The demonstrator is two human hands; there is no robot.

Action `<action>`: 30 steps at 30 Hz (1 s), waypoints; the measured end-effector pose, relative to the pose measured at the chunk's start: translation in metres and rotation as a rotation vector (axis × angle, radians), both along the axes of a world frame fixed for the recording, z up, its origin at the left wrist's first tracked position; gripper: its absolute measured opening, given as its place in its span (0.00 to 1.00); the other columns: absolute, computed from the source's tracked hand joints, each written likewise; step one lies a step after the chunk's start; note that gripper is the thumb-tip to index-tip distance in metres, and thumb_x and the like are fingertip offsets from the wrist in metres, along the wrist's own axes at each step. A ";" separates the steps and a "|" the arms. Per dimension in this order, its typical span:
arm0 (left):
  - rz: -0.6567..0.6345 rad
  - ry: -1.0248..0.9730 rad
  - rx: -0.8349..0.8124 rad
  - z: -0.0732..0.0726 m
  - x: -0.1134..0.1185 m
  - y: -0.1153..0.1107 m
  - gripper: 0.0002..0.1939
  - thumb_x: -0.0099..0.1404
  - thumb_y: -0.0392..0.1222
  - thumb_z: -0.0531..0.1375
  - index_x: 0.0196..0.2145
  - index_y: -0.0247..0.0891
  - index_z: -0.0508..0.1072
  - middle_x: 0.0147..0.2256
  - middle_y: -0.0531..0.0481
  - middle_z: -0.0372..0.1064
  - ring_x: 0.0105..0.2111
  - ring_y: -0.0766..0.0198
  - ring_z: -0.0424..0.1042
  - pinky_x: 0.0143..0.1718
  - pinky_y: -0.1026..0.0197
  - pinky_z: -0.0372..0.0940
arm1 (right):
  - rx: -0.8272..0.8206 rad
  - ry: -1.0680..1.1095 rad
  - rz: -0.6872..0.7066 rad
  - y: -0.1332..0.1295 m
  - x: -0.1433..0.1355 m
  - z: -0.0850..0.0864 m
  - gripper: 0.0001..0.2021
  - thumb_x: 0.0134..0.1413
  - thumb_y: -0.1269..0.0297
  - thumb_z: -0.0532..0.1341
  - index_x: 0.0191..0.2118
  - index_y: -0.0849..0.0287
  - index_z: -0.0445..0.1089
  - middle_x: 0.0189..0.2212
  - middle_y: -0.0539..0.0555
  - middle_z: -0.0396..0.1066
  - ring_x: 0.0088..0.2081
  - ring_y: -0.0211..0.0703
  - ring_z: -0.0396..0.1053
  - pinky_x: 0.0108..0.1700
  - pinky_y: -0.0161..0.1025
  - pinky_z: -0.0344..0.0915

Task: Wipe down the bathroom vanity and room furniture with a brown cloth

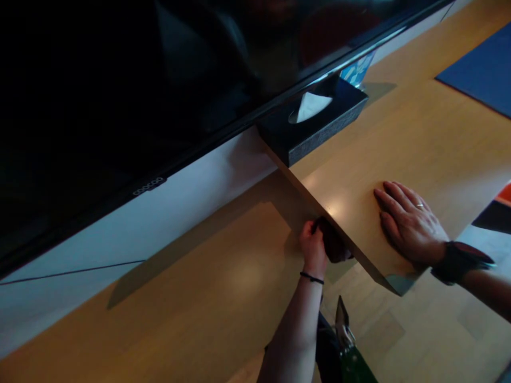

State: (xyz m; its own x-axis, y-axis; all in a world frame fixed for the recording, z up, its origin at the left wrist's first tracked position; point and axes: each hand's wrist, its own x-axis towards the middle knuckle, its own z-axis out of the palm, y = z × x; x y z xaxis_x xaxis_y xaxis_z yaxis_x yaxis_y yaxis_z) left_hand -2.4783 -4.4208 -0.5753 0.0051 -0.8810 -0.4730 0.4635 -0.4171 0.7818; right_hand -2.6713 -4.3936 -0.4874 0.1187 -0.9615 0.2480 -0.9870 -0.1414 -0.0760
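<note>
My left hand (313,244), with a dark band at its wrist, reaches in under the edge of a raised wooden top (351,159). Its fingers are closed at a dark, reddish-brown object (334,243) just below that edge. Shadow hides the object's shape and kind. On the raised top, near its front corner, my right hand (411,221) lies flat with the palm down and the fingers stretched. It wears a ring, and a black watch (459,261) is on the wrist.
A large black screen (159,96) fills the upper left. Below it, a black tissue box (319,127) stands on the raised top, with a blue mat (483,69) farther right. A lower wooden surface (191,314) runs left. A pointed metal piece (342,319) shows near the bottom.
</note>
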 end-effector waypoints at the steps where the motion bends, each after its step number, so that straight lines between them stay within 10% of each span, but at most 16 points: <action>1: 0.025 0.016 -0.005 0.000 0.002 -0.003 0.08 0.50 0.42 0.61 0.25 0.36 0.66 0.23 0.57 0.62 0.25 0.72 0.59 0.28 0.69 0.55 | 0.003 0.000 -0.006 0.001 0.001 0.001 0.25 0.66 0.58 0.45 0.62 0.67 0.55 0.62 0.64 0.50 0.63 0.56 0.46 0.63 0.55 0.50; 7: -0.136 0.078 0.113 0.000 -0.010 0.049 0.07 0.52 0.40 0.61 0.28 0.35 0.68 0.24 0.56 0.62 0.25 0.71 0.59 0.27 0.69 0.54 | 0.013 0.017 -0.012 0.002 0.003 0.007 0.25 0.66 0.58 0.43 0.62 0.67 0.55 0.62 0.64 0.49 0.64 0.54 0.44 0.64 0.53 0.49; 13: 0.024 0.172 0.063 -0.003 -0.006 0.008 0.09 0.49 0.40 0.61 0.25 0.37 0.63 0.23 0.58 0.59 0.24 0.72 0.57 0.27 0.69 0.55 | 0.018 0.025 -0.028 0.004 0.005 0.010 0.25 0.66 0.58 0.44 0.63 0.65 0.55 0.62 0.62 0.50 0.63 0.52 0.45 0.64 0.52 0.49; 19: -0.153 0.188 0.160 -0.010 -0.014 0.044 0.09 0.50 0.41 0.62 0.29 0.35 0.68 0.25 0.56 0.63 0.26 0.70 0.60 0.28 0.68 0.56 | 0.053 0.040 -0.046 0.004 0.003 0.012 0.25 0.67 0.57 0.43 0.62 0.67 0.56 0.62 0.63 0.51 0.63 0.53 0.46 0.63 0.51 0.50; 25: 0.017 0.184 0.068 -0.004 -0.007 0.010 0.08 0.49 0.38 0.61 0.25 0.37 0.63 0.23 0.58 0.59 0.24 0.73 0.57 0.27 0.70 0.54 | 0.058 0.028 -0.048 0.004 0.002 0.011 0.26 0.66 0.56 0.44 0.62 0.66 0.56 0.62 0.62 0.51 0.63 0.53 0.46 0.63 0.52 0.51; 30: -0.146 0.159 0.164 0.000 -0.008 0.030 0.08 0.49 0.38 0.61 0.27 0.35 0.67 0.24 0.57 0.63 0.24 0.72 0.59 0.27 0.69 0.55 | 0.053 0.026 -0.051 0.004 0.002 0.012 0.25 0.66 0.56 0.45 0.63 0.65 0.54 0.62 0.62 0.50 0.63 0.54 0.46 0.62 0.54 0.52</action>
State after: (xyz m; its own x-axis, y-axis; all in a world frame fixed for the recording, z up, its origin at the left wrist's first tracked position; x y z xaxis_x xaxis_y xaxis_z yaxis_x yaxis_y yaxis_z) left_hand -2.4867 -4.3906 -0.5757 -0.2017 -0.7786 -0.5942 0.5007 -0.6034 0.6207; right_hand -2.6694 -4.3893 -0.4759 0.0749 -0.9781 0.1940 -0.9946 -0.0874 -0.0568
